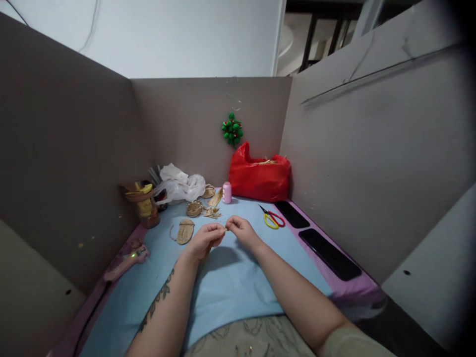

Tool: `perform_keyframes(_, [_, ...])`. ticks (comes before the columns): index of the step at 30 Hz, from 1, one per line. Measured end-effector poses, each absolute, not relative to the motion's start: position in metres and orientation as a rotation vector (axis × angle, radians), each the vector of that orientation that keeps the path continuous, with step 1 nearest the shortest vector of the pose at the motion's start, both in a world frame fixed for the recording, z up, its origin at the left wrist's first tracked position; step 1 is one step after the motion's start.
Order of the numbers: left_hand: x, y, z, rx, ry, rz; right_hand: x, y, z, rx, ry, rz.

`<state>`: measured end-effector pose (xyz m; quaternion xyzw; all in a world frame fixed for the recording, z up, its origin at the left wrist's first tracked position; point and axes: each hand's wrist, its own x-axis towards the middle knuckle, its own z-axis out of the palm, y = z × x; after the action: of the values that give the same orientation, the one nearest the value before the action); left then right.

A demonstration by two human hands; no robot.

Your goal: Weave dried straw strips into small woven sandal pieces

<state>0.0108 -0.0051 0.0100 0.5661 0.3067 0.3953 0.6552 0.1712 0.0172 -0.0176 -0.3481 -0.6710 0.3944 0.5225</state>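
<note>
Above the middle of the blue cloth (238, 290), my two hands meet at the fingertips. My left hand (207, 239) is closed in a pinch, and a bit of straw-coloured material shows below its palm. My right hand (241, 230) pinches beside it, its fingertips touching or nearly touching the left ones. What lies between the fingertips is too small to make out. Left of my left hand lies a flat woven oval piece (185, 231) with a thin cord at its side. A small round woven piece (194, 208) and dry scraps (212, 212) lie behind it.
Yellow-and-red scissors (272, 218) and two black phones (329, 253) (292, 214) lie right. A red bag (259, 176), pink thread spool (226, 192) and white plastic bag (181, 183) stand behind. At left are a jar (148, 210) and pink glue gun (128, 260). Grey panels (186, 124) surround the table.
</note>
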Motion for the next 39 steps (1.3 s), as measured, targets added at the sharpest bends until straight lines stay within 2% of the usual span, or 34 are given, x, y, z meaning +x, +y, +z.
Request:
perform_keyframes(8, [0.008, -0.002, 0.009, 1.212, 0.674, 0.923, 0.173, 0.016, -0.011, -0.684, -1.378, 1.165])
perform_keyframes(16, [0.011, -0.007, 0.011, 1.276, 0.670, 0.860, 0.172, 0.005, -0.004, -0.441, -1.136, 1.699])
perform_keyframes(39, [0.011, -0.007, 0.007, 1.441, 0.677, 0.811, 0.166, -0.003, 0.002, -0.494, -1.305, 1.558])
